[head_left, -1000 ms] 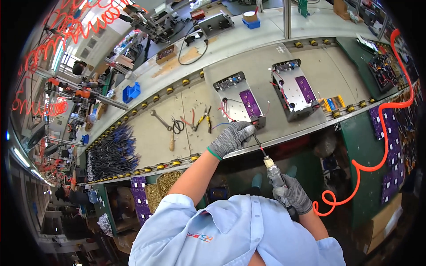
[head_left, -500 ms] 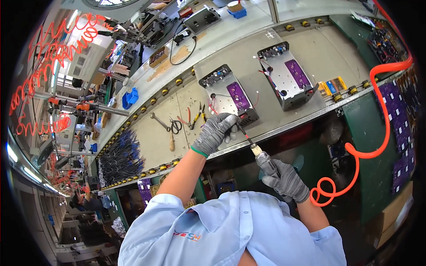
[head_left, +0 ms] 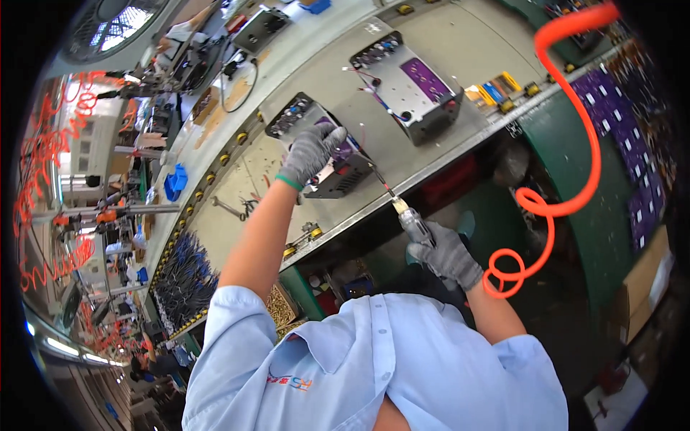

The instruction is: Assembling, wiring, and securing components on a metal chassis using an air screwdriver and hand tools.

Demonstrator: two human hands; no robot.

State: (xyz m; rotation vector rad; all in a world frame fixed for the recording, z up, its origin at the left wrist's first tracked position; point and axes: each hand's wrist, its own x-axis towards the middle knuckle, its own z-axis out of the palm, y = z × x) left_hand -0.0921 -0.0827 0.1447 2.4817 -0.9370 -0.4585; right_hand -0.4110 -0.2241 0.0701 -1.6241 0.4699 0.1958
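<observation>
My right hand (head_left: 451,257), in a grey knitted glove, is wrapped round a power screwdriver (head_left: 412,224) with a silver body. Its long thin bit points up and left, its tip close to the near metal chassis (head_left: 348,177) but apparently apart from it. That chassis has a black vented end, a row of connectors and a purple circuit board partly covered by my hand. My left hand (head_left: 315,152), gloved with a green cuff, is closed over its top, fingers curled on it; the fingertips are partly hidden. A second chassis (head_left: 408,92) with a purple board lies to the right.
An orange-red coiled hose (head_left: 591,158) hangs at the right. Yellow-and-blue packs (head_left: 496,91) lie near the bench edge. Left are a wrench (head_left: 228,208), partly visible hand tools, bundled dark cables (head_left: 183,280) and a blue bin (head_left: 175,182). Rollers line the bench edges.
My left hand has moved from the near chassis's front corner onto its top. The chassis has turned, showing more of its vented end. The bit has come away from my left fingers. The view has shifted.
</observation>
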